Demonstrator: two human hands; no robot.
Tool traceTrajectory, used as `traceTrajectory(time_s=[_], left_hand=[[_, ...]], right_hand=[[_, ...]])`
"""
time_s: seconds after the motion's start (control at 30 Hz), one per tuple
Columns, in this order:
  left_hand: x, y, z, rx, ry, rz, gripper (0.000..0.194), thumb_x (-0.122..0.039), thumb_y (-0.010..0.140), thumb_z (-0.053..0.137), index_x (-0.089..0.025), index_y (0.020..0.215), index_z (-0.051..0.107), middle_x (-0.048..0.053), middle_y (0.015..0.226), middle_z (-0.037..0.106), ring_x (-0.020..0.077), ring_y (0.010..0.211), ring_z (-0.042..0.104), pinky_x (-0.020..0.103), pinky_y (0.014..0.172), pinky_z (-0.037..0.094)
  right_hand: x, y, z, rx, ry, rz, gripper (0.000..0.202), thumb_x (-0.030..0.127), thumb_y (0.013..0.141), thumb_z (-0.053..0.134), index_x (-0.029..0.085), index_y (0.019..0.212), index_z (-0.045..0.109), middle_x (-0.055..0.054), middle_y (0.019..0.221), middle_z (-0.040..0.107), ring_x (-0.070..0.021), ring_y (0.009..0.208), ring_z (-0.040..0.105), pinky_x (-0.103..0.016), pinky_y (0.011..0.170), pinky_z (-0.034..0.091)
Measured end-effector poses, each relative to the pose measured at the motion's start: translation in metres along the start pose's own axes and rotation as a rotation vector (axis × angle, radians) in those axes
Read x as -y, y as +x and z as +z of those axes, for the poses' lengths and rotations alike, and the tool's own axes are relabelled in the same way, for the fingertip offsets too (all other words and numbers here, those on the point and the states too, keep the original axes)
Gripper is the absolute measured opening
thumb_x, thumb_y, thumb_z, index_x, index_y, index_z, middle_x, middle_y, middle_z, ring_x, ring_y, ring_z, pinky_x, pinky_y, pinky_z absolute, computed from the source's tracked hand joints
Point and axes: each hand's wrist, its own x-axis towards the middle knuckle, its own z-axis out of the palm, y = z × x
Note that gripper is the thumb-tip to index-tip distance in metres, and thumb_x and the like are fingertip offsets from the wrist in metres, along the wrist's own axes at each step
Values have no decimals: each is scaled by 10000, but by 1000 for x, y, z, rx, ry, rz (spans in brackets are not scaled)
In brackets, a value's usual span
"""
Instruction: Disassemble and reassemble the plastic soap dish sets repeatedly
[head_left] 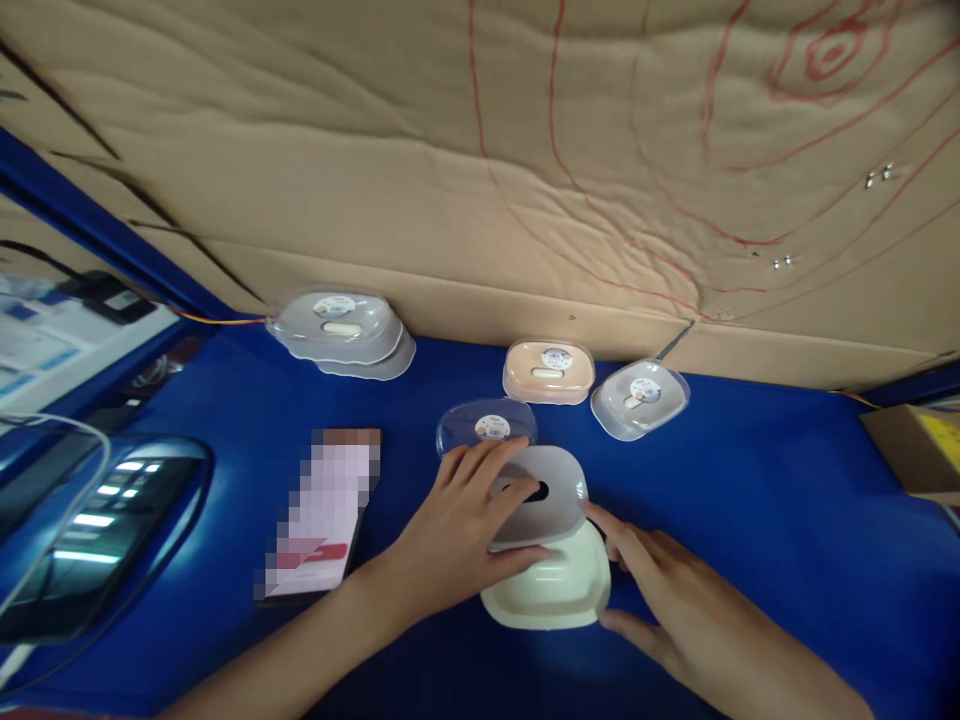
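My left hand (469, 515) grips a grey oval tray (566, 475) with a dark slot in its middle, fingers over the top and thumb at the near edge. The tray lies tilted over the back of a cream dish (551, 595), hiding part of it. My right hand (667, 580) holds the dish's right side between thumb and fingers. One fingertip there reaches the grey tray's right edge. A clear plastic lid (450, 425) with a round white label lies just behind my left fingers, partly covered by them.
Along the cardboard wall (337, 200) stand stacked grey lidded boxes (345, 335), a peach lidded box (547, 372) and a grey one (641, 398). A phone (322, 520) lies left of my hands on the blue table (750, 480). Further left are a dark screen (97, 540) and cables.
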Motion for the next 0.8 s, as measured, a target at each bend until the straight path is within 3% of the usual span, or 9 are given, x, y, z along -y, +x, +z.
traceTrajectory(time_s=[0.23,0.37,0.47,0.57,0.8], left_hand=[[-8,-2,-4,65,1,67,461,-506,874,781,-217,1224,699,215,1529,551,422,1358,554,632,1089,458],[-6,-1,-6,-23,28,36,376,-422,906,735,-205,1210,691,215,1547,537,420,1396,525,610,1092,456],[3,1,-12,-91,56,-3,339,-356,890,717,-195,1186,682,219,1557,522,422,1423,497,609,1103,440],[10,2,-19,-57,34,1,376,-343,851,721,-197,1193,666,204,1547,533,399,1400,520,591,1110,441],[2,0,-15,30,52,56,403,-355,836,704,-184,1198,663,202,1547,540,422,1439,479,598,1140,423]], right_hand=[[10,10,5,12,-80,-157,768,215,968,679,354,1634,324,-77,1392,690,-288,1161,727,-502,1024,598],[17,14,-3,16,-160,-201,582,250,1013,639,320,1560,453,-63,1192,736,-267,1019,744,-493,977,590],[23,19,-2,-7,-170,-264,388,215,1026,596,276,1410,595,-68,1224,724,-258,1029,733,-472,981,575],[28,23,10,-20,-131,-346,209,230,1029,615,251,1225,682,-53,1261,727,-236,1036,724,-411,955,577],[28,19,20,85,-71,-351,22,240,1015,661,250,1008,680,3,1187,731,-208,1096,670,-389,1018,526]])
